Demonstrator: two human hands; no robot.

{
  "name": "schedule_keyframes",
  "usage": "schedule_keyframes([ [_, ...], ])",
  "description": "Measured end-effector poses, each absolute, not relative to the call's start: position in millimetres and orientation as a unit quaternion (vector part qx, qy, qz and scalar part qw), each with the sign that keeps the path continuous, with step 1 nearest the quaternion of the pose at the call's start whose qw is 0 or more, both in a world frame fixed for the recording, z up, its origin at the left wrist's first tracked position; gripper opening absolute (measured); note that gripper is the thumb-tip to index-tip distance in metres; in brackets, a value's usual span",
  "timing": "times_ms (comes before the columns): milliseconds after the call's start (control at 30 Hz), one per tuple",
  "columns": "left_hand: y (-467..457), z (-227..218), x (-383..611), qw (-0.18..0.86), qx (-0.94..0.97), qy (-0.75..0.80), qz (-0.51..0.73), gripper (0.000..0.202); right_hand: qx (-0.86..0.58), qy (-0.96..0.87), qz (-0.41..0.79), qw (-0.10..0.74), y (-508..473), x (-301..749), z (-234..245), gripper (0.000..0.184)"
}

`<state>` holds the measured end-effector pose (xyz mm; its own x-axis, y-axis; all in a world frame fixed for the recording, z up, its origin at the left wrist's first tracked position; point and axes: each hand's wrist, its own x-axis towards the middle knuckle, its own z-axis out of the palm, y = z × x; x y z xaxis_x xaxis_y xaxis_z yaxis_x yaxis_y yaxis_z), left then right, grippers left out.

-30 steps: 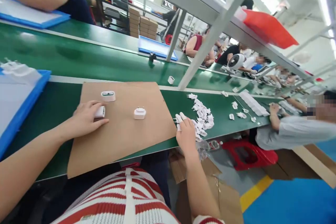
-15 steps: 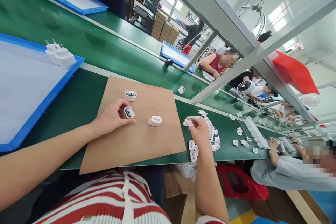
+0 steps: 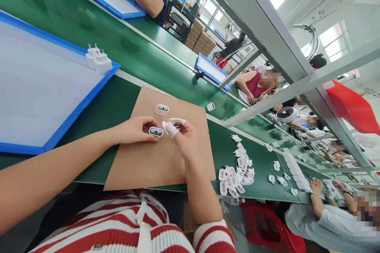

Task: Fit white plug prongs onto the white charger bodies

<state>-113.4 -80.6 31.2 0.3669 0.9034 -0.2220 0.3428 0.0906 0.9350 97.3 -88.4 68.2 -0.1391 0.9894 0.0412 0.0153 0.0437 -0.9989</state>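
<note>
My left hand [image 3: 135,129] pinches a small white charger shell [image 3: 156,131] with its open dark end facing up, just above a brown cardboard sheet [image 3: 148,166]. My right hand [image 3: 184,136], with white finger cots on its fingertips, is closed on a small white plug piece [image 3: 166,127] right beside that shell. A second white shell [image 3: 162,109] lies on the cardboard behind them. A heap of white plug pieces [image 3: 237,172] sits on the green bench to the right.
A blue-rimmed white tray [image 3: 41,87] lies at the left, with two white chargers [image 3: 99,60] at its far corner. A lone white part [image 3: 210,106] rides the green conveyor [image 3: 89,19]. Other people work across and along the line; a grey frame post [image 3: 246,67] crosses overhead.
My right hand has left the heap of plug pieces and come left to meet my left hand over the cardboard. The left hand lifted and turned its shell. The plug lying on the cardboard is gone from sight.
</note>
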Motion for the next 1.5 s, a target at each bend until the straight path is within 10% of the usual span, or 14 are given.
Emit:
schedule_keyframes([
  [367,-80,27,-111,0.481,0.665,0.504,0.269,0.043,-0.408,-0.844,0.117,0.327,-92,94,35,0.028],
  [1500,-83,35,-113,0.446,0.659,0.537,0.281,0.043,-0.414,-0.874,0.073,0.241,-80,78,40,0.031],
])
